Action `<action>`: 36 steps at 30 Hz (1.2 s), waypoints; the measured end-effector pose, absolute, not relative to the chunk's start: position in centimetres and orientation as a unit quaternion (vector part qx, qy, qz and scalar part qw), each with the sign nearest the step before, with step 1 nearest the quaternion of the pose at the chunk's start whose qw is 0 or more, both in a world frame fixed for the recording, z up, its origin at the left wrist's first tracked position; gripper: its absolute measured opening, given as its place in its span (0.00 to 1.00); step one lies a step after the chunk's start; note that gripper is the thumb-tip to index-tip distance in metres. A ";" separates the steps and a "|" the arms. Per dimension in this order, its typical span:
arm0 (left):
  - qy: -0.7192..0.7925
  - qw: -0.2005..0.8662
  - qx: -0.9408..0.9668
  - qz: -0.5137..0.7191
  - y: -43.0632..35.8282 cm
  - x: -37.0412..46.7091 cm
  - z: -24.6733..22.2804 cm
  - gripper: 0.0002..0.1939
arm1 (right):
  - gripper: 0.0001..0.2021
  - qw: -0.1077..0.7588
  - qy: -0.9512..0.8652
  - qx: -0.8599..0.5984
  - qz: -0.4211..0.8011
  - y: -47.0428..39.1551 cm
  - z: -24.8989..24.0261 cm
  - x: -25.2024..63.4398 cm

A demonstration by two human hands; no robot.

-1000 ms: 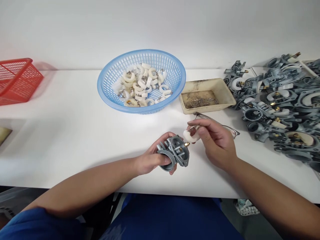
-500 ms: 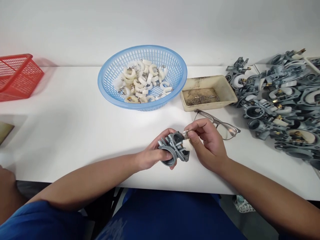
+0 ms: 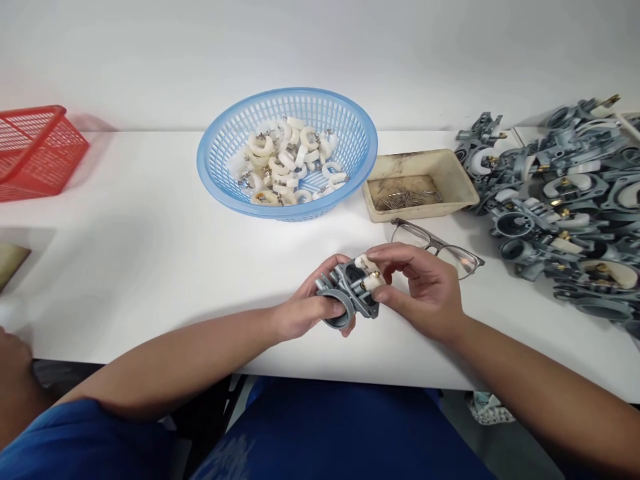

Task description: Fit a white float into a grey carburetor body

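My left hand (image 3: 313, 303) is wrapped round a grey metal carburetor body (image 3: 345, 297), its thumb at the round opening, above the front part of the white table (image 3: 150, 267). Between the thumb and fingers of my right hand (image 3: 417, 287) is a white float (image 3: 371, 272), which lies against the open side of the metal body. A small brass part shows beside the float. Behind my hands, a blue basket (image 3: 210, 180) holds many white floats with small metal pieces.
A cream tray (image 3: 450, 200) with thin metal pins stands behind eyeglasses (image 3: 435, 247). Many carburetor bodies (image 3: 560, 220) are piled at the right. A red basket (image 3: 45, 157) stands at the left, and another person's arm (image 3: 15, 380) shows at the left edge.
My right fingers have spread from a pinch at the float's top to a grip along its outer side. More of the float now shows. My left hand holds the body much as before.
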State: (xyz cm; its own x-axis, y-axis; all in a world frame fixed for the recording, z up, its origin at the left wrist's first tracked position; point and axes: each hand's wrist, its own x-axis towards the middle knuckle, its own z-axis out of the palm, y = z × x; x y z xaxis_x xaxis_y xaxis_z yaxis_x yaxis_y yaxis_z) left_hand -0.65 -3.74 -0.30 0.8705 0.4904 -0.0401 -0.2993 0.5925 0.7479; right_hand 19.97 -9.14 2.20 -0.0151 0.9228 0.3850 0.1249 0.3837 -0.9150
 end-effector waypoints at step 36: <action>0.076 0.868 0.418 0.256 -3.9 -0.5 1.0 0.36 | 0.21 0.486 -0.587 -0.421 0.492 -8.1 3.2 21.3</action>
State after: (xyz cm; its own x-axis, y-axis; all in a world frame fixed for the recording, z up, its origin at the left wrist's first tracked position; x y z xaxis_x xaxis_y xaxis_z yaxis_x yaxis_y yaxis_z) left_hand -0.46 -3.89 0.96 0.8576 0.5079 0.0810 -0.3801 0.5198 0.7651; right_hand 21.29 -8.11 3.17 -0.1737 0.9724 0.1560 0.0171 0.1614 -0.9867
